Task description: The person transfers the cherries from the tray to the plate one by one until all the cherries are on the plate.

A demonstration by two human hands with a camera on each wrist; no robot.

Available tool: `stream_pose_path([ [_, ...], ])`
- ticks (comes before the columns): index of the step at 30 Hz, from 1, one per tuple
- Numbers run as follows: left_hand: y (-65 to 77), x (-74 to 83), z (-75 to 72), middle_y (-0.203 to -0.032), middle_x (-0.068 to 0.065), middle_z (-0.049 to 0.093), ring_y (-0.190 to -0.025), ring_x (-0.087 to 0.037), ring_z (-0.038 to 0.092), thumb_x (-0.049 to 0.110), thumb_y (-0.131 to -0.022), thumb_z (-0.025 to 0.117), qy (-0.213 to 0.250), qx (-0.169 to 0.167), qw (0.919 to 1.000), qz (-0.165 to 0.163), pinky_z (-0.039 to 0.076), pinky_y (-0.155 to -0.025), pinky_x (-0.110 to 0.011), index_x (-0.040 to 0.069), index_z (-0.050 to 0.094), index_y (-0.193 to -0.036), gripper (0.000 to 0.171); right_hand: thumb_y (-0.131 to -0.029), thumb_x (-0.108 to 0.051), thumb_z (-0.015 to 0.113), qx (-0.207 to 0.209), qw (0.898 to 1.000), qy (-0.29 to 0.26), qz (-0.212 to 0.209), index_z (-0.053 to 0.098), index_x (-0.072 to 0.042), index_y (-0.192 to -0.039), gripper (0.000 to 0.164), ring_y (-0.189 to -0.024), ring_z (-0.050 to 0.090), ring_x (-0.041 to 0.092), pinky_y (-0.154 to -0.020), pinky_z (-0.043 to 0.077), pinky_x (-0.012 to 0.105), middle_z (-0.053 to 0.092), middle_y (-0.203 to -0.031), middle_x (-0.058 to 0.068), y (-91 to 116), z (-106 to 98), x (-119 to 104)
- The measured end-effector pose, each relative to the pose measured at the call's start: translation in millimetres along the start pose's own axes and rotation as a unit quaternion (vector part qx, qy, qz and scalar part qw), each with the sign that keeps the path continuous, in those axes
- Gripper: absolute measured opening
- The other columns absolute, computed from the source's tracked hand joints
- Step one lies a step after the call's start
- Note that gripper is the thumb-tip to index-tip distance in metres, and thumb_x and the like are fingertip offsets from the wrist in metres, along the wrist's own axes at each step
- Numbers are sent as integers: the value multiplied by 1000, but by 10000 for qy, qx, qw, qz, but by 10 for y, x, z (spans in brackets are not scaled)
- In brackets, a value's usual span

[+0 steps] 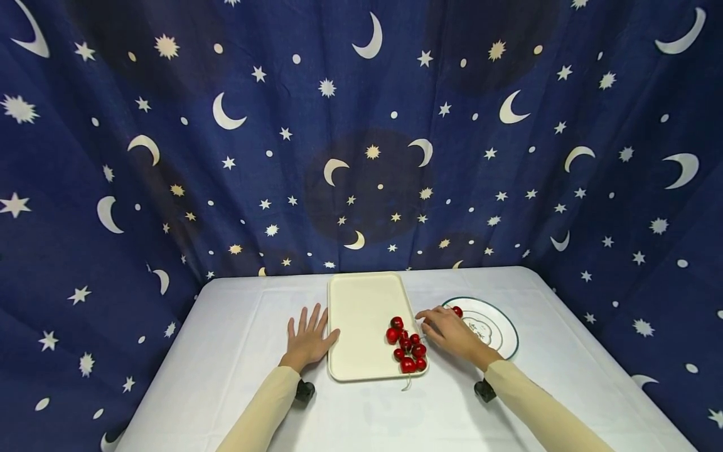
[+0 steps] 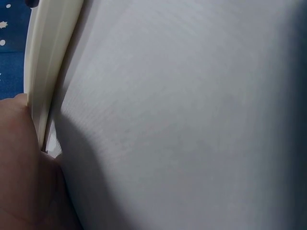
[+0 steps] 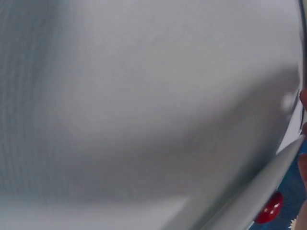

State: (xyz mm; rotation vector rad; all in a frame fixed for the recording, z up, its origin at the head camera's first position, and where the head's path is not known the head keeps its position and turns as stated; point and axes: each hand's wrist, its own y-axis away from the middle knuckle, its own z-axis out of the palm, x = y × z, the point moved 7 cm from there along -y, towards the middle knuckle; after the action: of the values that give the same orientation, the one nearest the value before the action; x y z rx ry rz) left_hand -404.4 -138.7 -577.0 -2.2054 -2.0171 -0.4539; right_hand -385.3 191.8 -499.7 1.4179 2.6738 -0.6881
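Observation:
In the head view my left hand [image 1: 309,339] lies with spread fingers beside a cream tray [image 1: 358,326], its thumb at the tray's left rim. The left wrist view shows part of that hand [image 2: 21,163] against the tray's edge [image 2: 53,57]. Several red cherries [image 1: 405,344] cluster on the tray's right side, one stem hanging over the front rim. My right hand [image 1: 452,331], fingers loosely bent, hovers between those cherries and a white plate [image 1: 499,326], with no cherry visible in it. One cherry [image 1: 457,311] rests on the plate, partly behind the hand; the right wrist view shows a cherry [image 3: 270,208] past the plate's rim.
A white cloth [image 1: 248,351] covers the table. Behind it and at both sides hangs a dark blue curtain [image 1: 373,207] with moons and stars. Each wrist carries a small black camera, such as the left one [image 1: 305,392].

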Motion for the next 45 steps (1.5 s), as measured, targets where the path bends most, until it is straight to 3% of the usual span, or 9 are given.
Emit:
stream_pose_path([
  [6,36,40,-57,-177,0,2,-164,-34,-7,70,-102,28,110,54,9999,39,-7,-129,-64,25,16,-167,79,-98,-19,68,4,10000,59,-25,72,-17,-118,20,-94,63,15,-84,53,41,71,-94,-7,29,16,8],
  [16,67,55,-70,-177,0,3,-164,-34,-7,69,-102,30,163,45,9999,20,-7,-129,-64,24,16,-167,79,-90,-10,73,206,9985,219,-466,72,-18,-108,20,-77,55,6,-82,47,37,60,-73,-14,37,-1,-34],
  [25,80,53,-47,-177,0,4,-164,-34,-5,70,-102,29,146,99,9998,46,-6,-129,-64,24,17,-166,80,-89,-7,72,97,9989,128,-429,73,-18,-108,22,-75,54,5,-75,47,32,62,-75,-11,40,-20,-35],
  [32,90,52,-37,-177,0,5,-164,-34,-4,70,-102,29,137,105,9998,49,-5,-129,-64,24,18,-166,80,-93,-3,66,-8,9986,-393,-355,74,-16,-100,17,-71,53,-3,-64,48,20,75,-88,-4,21,-50,-36],
  [45,54,37,-45,-177,0,3,-164,-34,-5,70,-102,29,112,102,9999,43,-5,-129,-64,24,17,-166,80,-98,-5,63,-87,9982,-589,45,74,-15,-104,16,-70,52,-3,-63,47,18,76,-93,0,-72,-185,45],
])
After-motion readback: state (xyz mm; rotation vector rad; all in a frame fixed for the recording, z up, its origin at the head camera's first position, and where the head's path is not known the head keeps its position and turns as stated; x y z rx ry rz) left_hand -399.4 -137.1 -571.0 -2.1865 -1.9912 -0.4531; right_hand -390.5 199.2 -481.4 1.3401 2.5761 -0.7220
